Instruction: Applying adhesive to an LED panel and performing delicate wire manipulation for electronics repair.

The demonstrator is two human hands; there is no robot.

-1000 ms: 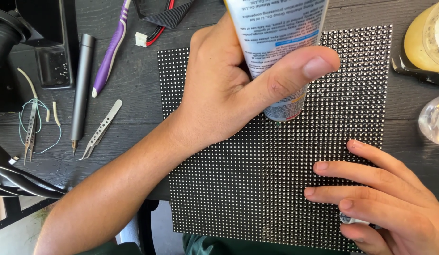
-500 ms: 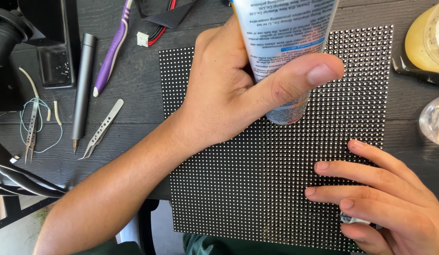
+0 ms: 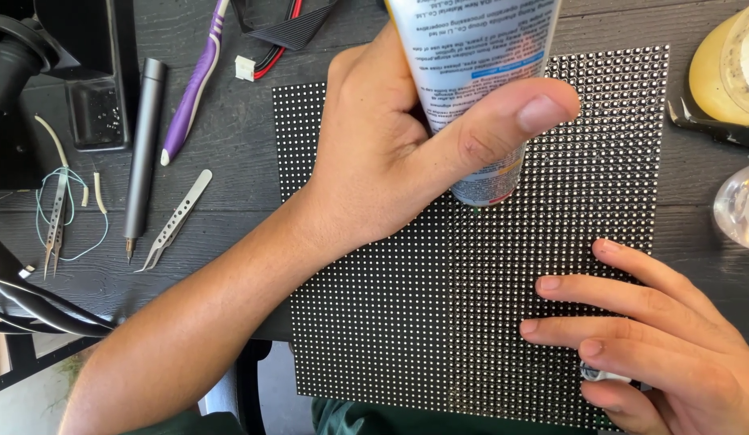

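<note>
My left hand (image 3: 391,161) grips a white squeeze tube (image 3: 475,72) with blue print, held nozzle down. Its tip touches or hovers just over the middle of a square black panel (image 3: 391,338) covered in rows of tiny white dots. My right hand (image 3: 656,338) lies flat on the panel's lower right corner with fingers spread, pinning it to the dark wooden table (image 3: 213,234). A small white object (image 3: 604,374) shows under the right fingers.
Left of the panel lie metal tweezers (image 3: 175,219), a grey pen-shaped tool (image 3: 141,153), a purple toothbrush (image 3: 196,84), a second pair of tweezers with thin wires (image 3: 56,217) and black cables (image 3: 36,310). A yellowish container (image 3: 725,68) and clear bottle (image 3: 741,205) stand at right.
The tube and my left hand have shifted very slightly to the right over the panel. My right hand has stayed in place.
</note>
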